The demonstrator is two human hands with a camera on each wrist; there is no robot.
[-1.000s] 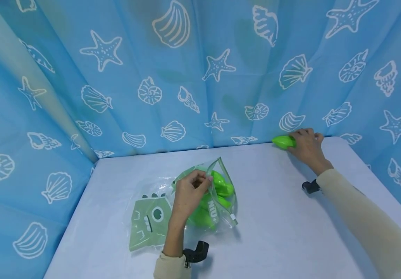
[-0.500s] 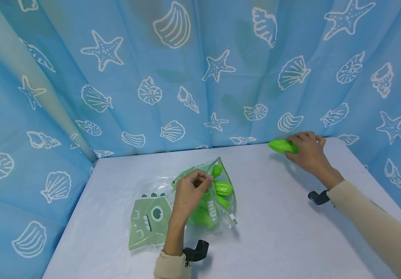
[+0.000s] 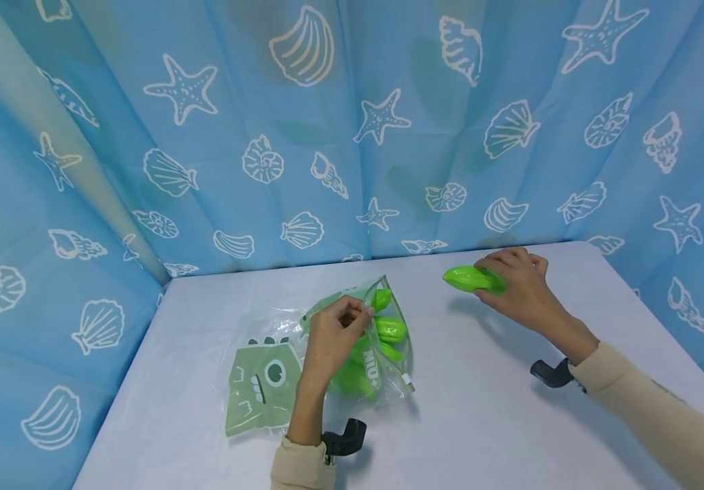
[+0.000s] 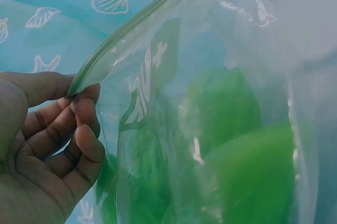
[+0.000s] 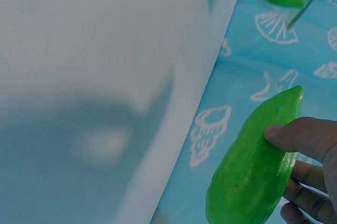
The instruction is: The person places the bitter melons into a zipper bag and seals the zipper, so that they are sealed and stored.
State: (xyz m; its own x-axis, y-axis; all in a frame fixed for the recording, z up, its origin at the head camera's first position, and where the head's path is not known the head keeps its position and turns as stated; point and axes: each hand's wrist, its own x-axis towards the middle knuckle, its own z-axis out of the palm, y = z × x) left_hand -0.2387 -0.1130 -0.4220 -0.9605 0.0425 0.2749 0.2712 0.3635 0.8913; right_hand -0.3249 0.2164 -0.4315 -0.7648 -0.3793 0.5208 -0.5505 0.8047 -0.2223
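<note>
Change: right hand (image 3: 513,286) has carried the green pod (image 3: 466,278) off the tabletop (image 3: 462,408), closer in at the clear bag's (image 3: 372,365) two o'clock | Meaning: pod not yet with the similar pieces (image 3: 391,331) inside | Right fingers: clamped round pod | Left hand (image 3: 330,340): thumb and forefinger pinching bag's rim | Texture: pod glossy, plump, pointed; bag thin, crinkled film

The left hand (image 3: 333,333) pinches, its thumb (image 4: 45,85) against the index finger (image 4: 91,93) and the other fingers (image 4: 87,150) curled just beneath them, left wrist (image 3: 307,415) behind, while the right hand (image 3: 523,289) grips, thumb (image 5: 300,133) opposite its curved fingers (image 5: 313,200), right forearm (image 3: 645,398) slanting back from them.
</note>
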